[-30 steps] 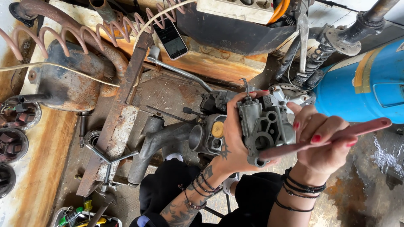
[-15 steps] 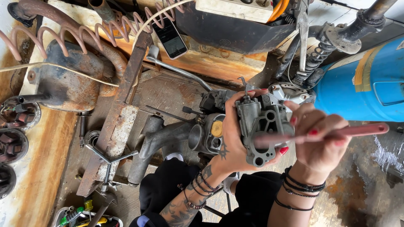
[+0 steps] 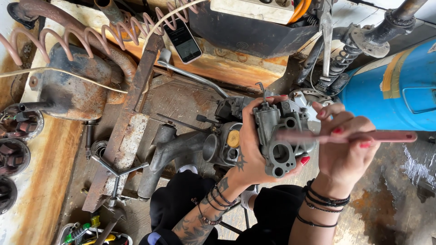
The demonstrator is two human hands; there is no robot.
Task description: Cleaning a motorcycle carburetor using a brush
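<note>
My left hand (image 3: 252, 153) grips a grey metal carburetor (image 3: 280, 136) and holds it up in front of me, fingers wrapped round its body. My right hand (image 3: 346, 149) holds a thin red-handled tool (image 3: 377, 137) that lies level, its tip at the carburetor's right side. Both wrists carry dark bracelets. Just behind the held part, on the floor, lies a second carburetor body with a yellow disc (image 3: 225, 144) joined to a grey intake pipe (image 3: 167, 154).
A blue scooter body (image 3: 394, 93) and its spring (image 3: 337, 68) stand at the right. A phone (image 3: 182, 40) lies on a rusty board. A rusty exhaust (image 3: 72, 88), a metal bar (image 3: 131, 122), a cross wrench (image 3: 111, 174) and a tub of screwdrivers (image 3: 86, 231) lie at the left.
The red-handled tool has tilted from slanting to level, and my right hand has shifted slightly. The carburetor stays in my left hand.
</note>
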